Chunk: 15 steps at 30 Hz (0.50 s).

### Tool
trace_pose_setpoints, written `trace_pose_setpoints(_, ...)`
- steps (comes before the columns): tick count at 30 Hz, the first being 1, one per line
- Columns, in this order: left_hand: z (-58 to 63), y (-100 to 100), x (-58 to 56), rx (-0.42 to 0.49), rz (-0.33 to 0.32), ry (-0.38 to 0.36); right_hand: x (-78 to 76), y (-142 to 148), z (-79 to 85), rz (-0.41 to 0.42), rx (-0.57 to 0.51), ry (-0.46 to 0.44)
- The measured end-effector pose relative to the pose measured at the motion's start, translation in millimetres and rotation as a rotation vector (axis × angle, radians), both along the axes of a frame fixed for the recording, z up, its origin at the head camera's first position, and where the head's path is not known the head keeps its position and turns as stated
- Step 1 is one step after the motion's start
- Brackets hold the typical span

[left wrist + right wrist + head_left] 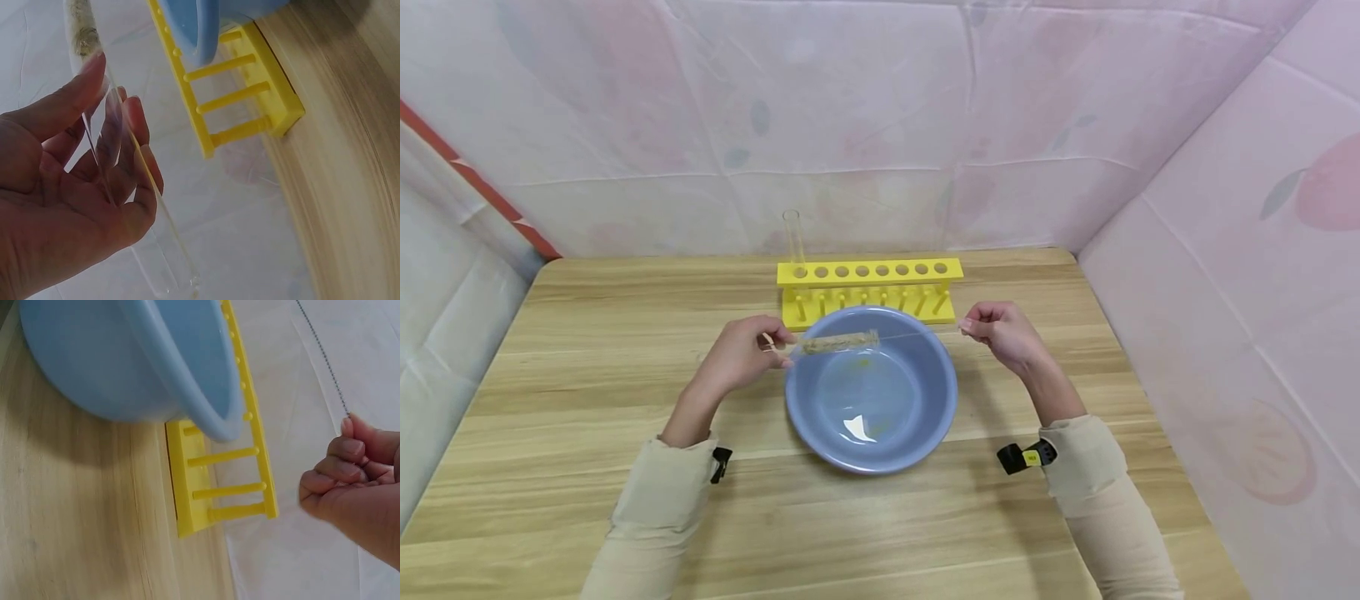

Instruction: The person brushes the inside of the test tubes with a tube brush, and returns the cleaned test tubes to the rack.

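Observation:
My left hand [741,354] grips a clear glass test tube [153,265] between thumb and fingers, holding it nearly level over the back left rim of a blue basin [800,408]. Pale bristles of a test tube brush [838,342] fill the tube's right-hand part, past my fingers. Out to the right runs the brush's thin twisted wire handle [325,355]. Thumb and forefinger of my right hand [1006,333] pinch its far end, just beyond the basin's right rim, with the other fingers curled in.
Behind the basin stands a yellow test tube rack [871,271] with a row of holes and pegs. Another clear test tube [793,237] is upright in its leftmost hole. Under them is a wooden table [880,533], with curtain-like sheets [850,125] behind and at the sides.

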<state>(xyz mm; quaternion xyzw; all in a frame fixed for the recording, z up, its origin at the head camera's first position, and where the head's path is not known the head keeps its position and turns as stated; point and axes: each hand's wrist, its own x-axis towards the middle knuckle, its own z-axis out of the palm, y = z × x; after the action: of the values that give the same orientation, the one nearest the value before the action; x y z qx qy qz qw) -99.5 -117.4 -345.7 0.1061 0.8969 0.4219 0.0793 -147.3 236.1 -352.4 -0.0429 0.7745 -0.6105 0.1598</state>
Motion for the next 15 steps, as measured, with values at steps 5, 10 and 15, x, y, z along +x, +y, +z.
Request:
trace_pose_setpoints(5, -0.9, -5.3, -0.4, 0.024, -0.013, -0.026, 1.2, 2.1, -1.7, 0.015, 0.117, 0.171)
trace_pose_setpoints(10, -1.1, -7.7, -0.6, 0.031, -0.017, -0.034, 2.4, 2.6, -1.2, 0.02, 0.129, 0.235)
trace_pose_setpoints(15, -0.4, -8.1, -0.5, 0.008, 0.0, -0.02, 2.4, 2.5, 0.5, -0.002, 0.123, 0.145)
